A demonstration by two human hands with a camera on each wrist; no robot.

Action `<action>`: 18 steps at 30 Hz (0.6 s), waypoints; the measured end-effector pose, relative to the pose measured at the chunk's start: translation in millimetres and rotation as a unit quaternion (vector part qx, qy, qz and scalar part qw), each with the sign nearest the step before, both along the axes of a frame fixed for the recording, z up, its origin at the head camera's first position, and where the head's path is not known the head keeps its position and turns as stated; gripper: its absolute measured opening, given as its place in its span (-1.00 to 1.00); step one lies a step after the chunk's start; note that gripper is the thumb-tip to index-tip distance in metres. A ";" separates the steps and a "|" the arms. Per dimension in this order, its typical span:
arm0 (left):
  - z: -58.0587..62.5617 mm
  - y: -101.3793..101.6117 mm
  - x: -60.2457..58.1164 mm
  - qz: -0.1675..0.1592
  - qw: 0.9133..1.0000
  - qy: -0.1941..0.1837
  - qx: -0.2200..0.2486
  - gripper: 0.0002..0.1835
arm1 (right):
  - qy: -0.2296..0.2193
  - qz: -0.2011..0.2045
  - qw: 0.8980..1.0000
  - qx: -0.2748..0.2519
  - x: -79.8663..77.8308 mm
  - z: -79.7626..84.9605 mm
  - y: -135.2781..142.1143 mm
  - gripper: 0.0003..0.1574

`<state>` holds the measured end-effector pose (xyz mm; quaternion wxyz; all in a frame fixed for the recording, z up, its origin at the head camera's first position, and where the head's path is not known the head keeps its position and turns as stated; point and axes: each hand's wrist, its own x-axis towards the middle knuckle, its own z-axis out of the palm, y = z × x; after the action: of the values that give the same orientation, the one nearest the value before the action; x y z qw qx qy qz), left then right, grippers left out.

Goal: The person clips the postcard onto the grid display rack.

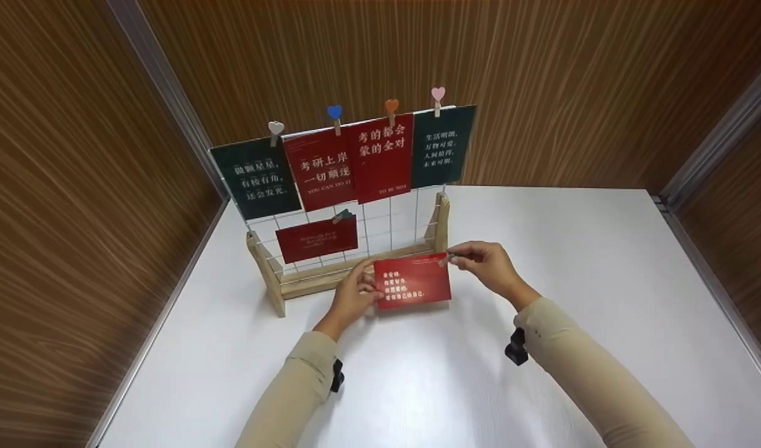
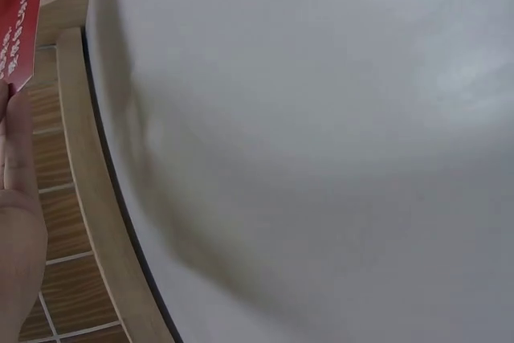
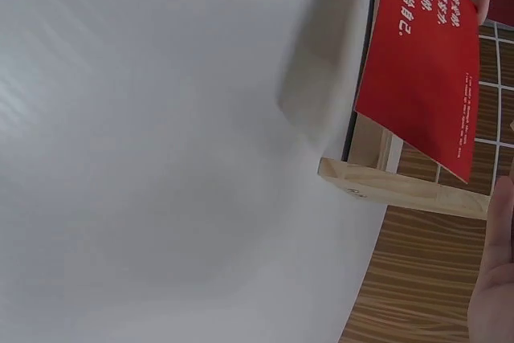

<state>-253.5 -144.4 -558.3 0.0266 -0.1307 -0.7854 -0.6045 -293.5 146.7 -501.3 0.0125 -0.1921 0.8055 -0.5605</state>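
Observation:
My left hand (image 1: 355, 295) pinches a red card (image 1: 412, 283) with white writing by its left edge, holding it in front of a wire grid rack. In the left wrist view, the left hand (image 2: 18, 190) and part of the card (image 2: 20, 26) show at the left edge. At the card's upper right corner, my right hand (image 1: 487, 266) pinches a small wooden clip (image 1: 445, 258) with a dark top. Whether the clip bites the card cannot be told. The right wrist view shows the red card (image 3: 426, 62) tilted, with the right hand (image 3: 494, 287) apart from it.
The wire grid (image 1: 389, 221) stands in a wooden base (image 1: 312, 283). Green and red cards hang along its top under heart clips, such as the blue heart clip (image 1: 335, 113). A smaller red card (image 1: 318, 239) hangs below. Wood-grain panels (image 1: 542, 93) surround the white table (image 1: 592, 261).

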 end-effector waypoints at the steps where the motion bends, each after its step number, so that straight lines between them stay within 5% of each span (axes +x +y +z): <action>1: 1.8 -1.7 -0.7 0.003 1.000 0.009 -0.004 -0.21 | 0.003 -0.001 1.000 0.001 -1.1 1.5 -1.1 -0.74; 18: 26.2 -9.2 -12.8 0.050 0.998 0.014 -0.019 -0.22 | 0.005 -0.034 0.999 0.040 -23.3 37.0 -16.4 -0.72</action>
<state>-266.3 -153.5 -532.1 0.0656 -0.1005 -0.8019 -0.5853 -316.8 130.3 -464.3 -0.0027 -0.1672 0.8333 -0.5269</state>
